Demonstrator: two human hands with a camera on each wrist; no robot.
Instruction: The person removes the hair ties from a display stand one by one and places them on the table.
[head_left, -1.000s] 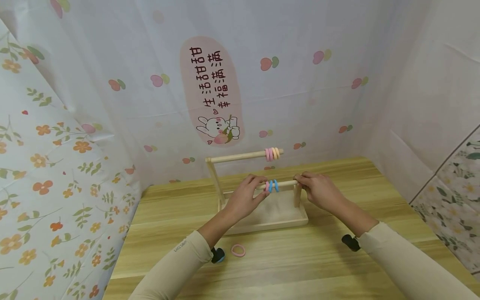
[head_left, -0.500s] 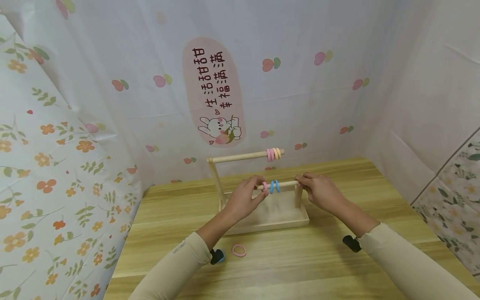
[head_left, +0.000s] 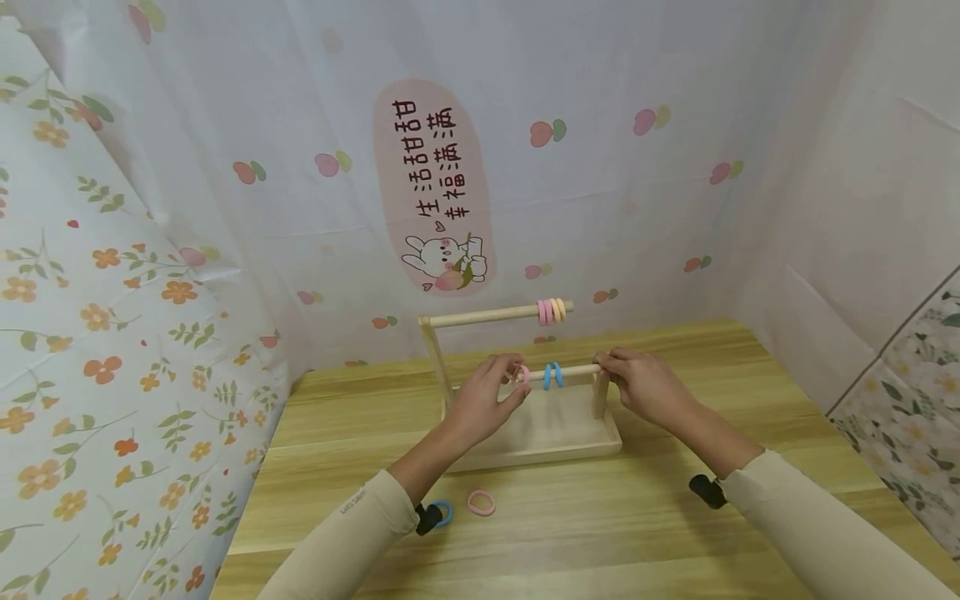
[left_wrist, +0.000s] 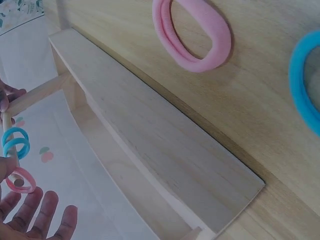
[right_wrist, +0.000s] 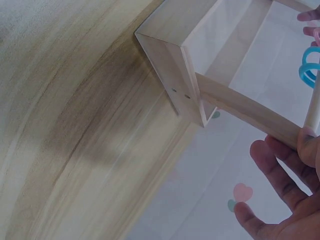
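Above the desk (head_left: 592,533), a rod (head_left: 581,372) is gripped at three o'clock by the right hand (head_left: 648,386); at nine, a pink band (head_left: 526,375), likely stretchy, best rim-held, is pinched by the left hand (head_left: 482,400).

Beige sleeves (head_left: 832,529), small dark lettering (head_left: 352,501) on left one; black wrist cameras (head_left: 707,492).

A flower-print curtain (head_left: 142,333) and a cartoon-rabbit curtain (head_left: 517,200) are walling in a wood-grain tabletop (head_left: 585,533), forming a homely screened-off nook.
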